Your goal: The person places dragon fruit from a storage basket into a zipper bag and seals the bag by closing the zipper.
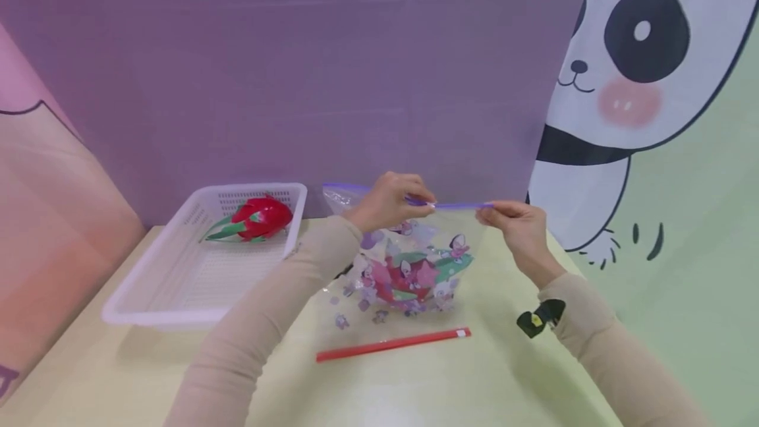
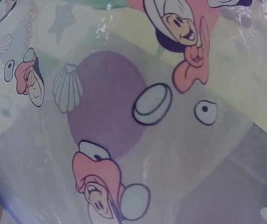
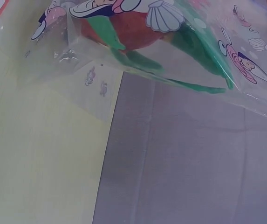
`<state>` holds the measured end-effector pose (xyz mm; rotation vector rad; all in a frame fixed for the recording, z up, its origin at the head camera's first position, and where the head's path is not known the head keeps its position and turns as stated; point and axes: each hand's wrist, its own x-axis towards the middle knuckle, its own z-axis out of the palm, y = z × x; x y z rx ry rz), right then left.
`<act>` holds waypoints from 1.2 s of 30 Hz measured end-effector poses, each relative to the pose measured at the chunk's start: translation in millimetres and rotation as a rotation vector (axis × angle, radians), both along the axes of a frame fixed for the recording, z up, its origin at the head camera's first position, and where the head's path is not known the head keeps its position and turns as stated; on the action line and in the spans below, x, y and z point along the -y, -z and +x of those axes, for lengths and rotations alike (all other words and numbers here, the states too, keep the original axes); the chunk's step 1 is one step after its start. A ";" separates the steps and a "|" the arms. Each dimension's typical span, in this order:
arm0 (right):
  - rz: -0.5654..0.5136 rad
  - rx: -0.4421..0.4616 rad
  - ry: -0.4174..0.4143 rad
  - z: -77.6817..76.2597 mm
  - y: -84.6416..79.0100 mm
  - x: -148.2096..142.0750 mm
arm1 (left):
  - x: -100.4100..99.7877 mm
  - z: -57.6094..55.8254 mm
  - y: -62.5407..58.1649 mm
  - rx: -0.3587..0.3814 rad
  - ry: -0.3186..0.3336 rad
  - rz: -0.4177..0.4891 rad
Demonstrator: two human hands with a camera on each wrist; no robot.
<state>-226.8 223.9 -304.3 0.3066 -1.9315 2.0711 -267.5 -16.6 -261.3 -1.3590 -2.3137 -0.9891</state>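
A clear zip bag (image 1: 338, 302) with cartoon prints stands on the table, its purple zip strip (image 1: 459, 206) at the top. My left hand (image 1: 394, 199) pinches that strip near its middle. At the strip's right end, my right hand (image 1: 522, 232) pinches it between thumb and fingers. Inside the bag lies a red thing with long green tips (image 3: 138, 35), resembling a dragon fruit, partly hidden by the print. Printed shells and faces on the bag (image 2: 105, 102) fill the left wrist view.
To the left is a white plastic basket (image 1: 204, 275) holding a similar red and green fruit-like thing (image 1: 263, 216). A thin red stick (image 1: 394, 344) with a white end lies in front of the bag. Behind the table (image 1: 379, 394) rises a purple backdrop (image 1: 296, 71).
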 end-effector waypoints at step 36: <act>-0.027 -0.005 -0.022 -9.2 6.5 -5.9 | 42.7 -5.2 2.3 0.022 -0.024 -0.015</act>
